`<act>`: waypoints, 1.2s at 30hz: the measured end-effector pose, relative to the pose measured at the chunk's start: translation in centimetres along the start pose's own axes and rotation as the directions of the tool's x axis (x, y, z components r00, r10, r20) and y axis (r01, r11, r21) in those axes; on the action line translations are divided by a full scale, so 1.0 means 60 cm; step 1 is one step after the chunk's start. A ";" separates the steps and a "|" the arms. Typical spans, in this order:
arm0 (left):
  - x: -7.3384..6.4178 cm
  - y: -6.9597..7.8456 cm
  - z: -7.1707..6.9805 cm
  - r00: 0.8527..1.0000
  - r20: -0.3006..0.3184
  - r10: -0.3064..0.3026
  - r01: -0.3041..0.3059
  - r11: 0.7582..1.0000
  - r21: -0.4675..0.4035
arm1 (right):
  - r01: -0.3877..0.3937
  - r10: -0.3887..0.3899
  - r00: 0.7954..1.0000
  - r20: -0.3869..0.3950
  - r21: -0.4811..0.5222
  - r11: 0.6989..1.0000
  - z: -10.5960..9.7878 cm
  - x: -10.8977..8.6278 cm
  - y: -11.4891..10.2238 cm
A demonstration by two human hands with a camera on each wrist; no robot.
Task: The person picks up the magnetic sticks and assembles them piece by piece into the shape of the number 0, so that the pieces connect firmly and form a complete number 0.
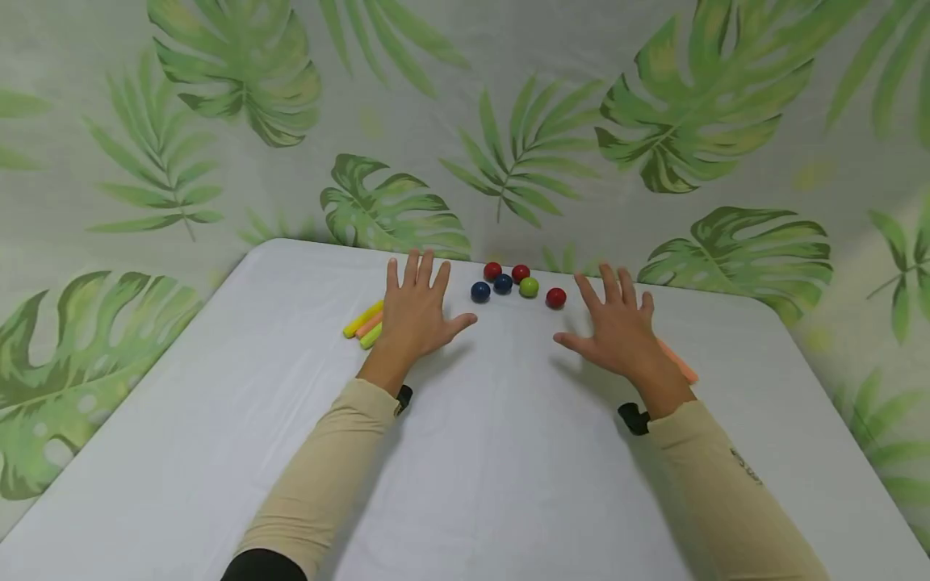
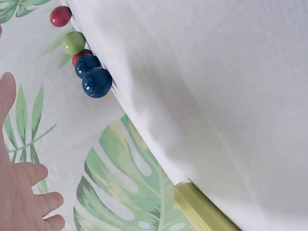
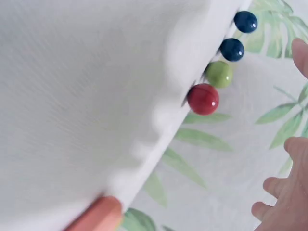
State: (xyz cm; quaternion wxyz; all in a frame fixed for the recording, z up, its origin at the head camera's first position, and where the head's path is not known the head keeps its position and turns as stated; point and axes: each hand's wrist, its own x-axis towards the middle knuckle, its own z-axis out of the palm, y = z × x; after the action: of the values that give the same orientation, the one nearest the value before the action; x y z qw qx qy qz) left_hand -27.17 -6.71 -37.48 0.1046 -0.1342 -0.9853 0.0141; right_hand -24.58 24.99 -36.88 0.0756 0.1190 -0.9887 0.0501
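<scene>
My left hand (image 1: 416,311) is held above the white table with its fingers spread, holding nothing. Beside and partly behind it lie a yellow stick (image 1: 362,319), an orange stick (image 1: 370,325) and a yellow-green stick (image 1: 371,336); a ridged stick (image 2: 204,207) shows in the left wrist view. My right hand (image 1: 617,327), also spread and with nothing in it, hovers near an orange stick (image 1: 679,361) that its wrist partly hides. Between the hands, toward the back, sit small glossy balls: two blue (image 1: 480,292), one green (image 1: 529,287) and three red (image 1: 555,298).
A white cloth (image 1: 501,452) covers the table. Behind its far edge hangs a leaf-patterned backdrop (image 1: 407,113). Dark bands with small devices (image 1: 634,419) are on both wrists.
</scene>
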 end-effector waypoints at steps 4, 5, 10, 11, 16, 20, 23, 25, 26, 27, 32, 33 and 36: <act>-0.011 -0.017 0.001 1.000 0.003 0.009 -0.010 1.000 0.020 | -0.020 0.019 1.000 0.018 0.043 0.999 0.013 -0.008 0.014; -0.014 -0.024 0.000 1.000 0.006 0.012 -0.012 1.000 0.028 | -0.021 0.020 1.000 0.020 0.056 0.998 0.016 -0.012 0.020; -0.038 -0.076 -0.007 0.999 0.025 0.029 -0.030 0.998 0.061 | -0.015 0.017 1.000 -0.011 0.093 0.996 0.014 -0.045 0.056; -0.045 -0.088 -0.009 0.999 0.025 0.033 -0.034 0.997 0.070 | -0.017 0.018 1.000 -0.014 0.093 0.995 0.011 -0.053 0.065; -0.081 -0.147 -0.015 0.997 -0.032 0.075 -0.071 0.992 0.100 | -0.005 0.011 0.998 -0.059 0.099 0.995 -0.013 -0.094 0.107; -0.110 -0.184 -0.011 0.989 -0.083 0.125 -0.116 0.987 0.107 | 0.030 -0.016 0.992 -0.125 0.113 0.993 -0.020 -0.125 0.134; -0.125 -0.202 -0.007 0.986 -0.096 0.137 -0.127 0.986 0.104 | 0.080 -0.066 0.986 -0.150 0.093 0.992 -0.018 -0.144 0.147; -0.131 -0.210 -0.005 0.985 -0.107 0.137 -0.127 0.987 0.095 | 0.113 -0.100 0.983 -0.152 0.075 0.991 -0.016 -0.152 0.153; -0.132 -0.213 -0.005 0.984 -0.115 0.138 -0.128 0.988 0.091 | 0.125 -0.114 0.981 -0.154 0.070 0.990 -0.015 -0.155 0.155; -0.134 -0.215 -0.005 0.983 -0.121 0.139 -0.129 0.988 0.089 | 0.138 -0.126 0.979 -0.157 0.068 0.988 -0.013 -0.157 0.157; -0.139 -0.222 -0.004 0.977 -0.145 0.155 -0.144 0.986 0.087 | 0.196 -0.183 0.966 -0.184 0.058 0.979 -0.011 -0.165 0.160; -0.139 -0.223 -0.003 0.976 -0.148 0.159 -0.147 0.985 0.087 | 0.214 -0.199 0.961 -0.193 0.057 0.975 -0.011 -0.168 0.160; -0.140 -0.224 -0.001 0.973 -0.156 0.171 -0.160 0.984 0.083 | 0.269 -0.250 0.943 -0.220 0.063 0.961 -0.010 -0.173 0.158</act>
State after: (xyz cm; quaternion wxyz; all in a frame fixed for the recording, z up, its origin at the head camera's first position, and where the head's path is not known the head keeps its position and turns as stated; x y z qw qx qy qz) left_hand -22.78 -21.87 -38.38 0.1875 -0.2128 -0.9578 0.0461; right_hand -16.82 36.59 -38.74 0.1797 0.2457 -0.9475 0.0976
